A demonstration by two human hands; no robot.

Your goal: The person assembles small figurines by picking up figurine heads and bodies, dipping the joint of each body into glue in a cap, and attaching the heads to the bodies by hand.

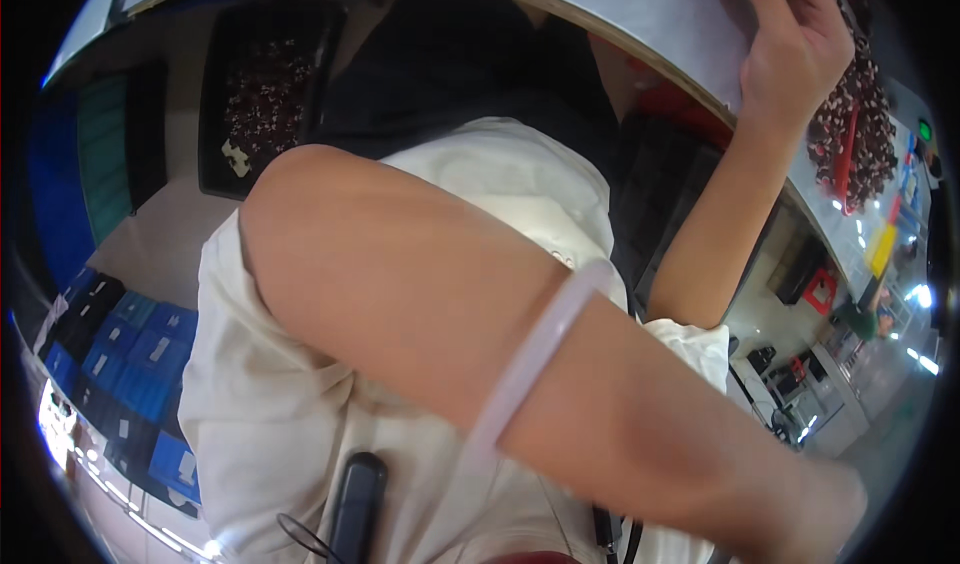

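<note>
My left forearm, with a pale lilac bangle (535, 359) round it, crosses my cream top from the left to the lower right. My left hand (825, 509) is at the lower right edge, blurred, its fingers hidden. My right hand (795, 59) rests at the white tabletop (640, 14), at the upper right. Its fingers are loosely bent and apart, partly cut off by the picture's edge, with nothing visible in them. Beside it lies a heap of small dark brown and whitish pieces (870, 104), with a red strip (848, 164) among them.
Below the table's edge, at left, is a black tray (212, 129) holding similar small pieces. Several blue and black boxes (125, 359) are stacked farther left. A yellow-handled thing (882, 251) lies past the heap. A black elongated device (358, 504) hangs against my top.
</note>
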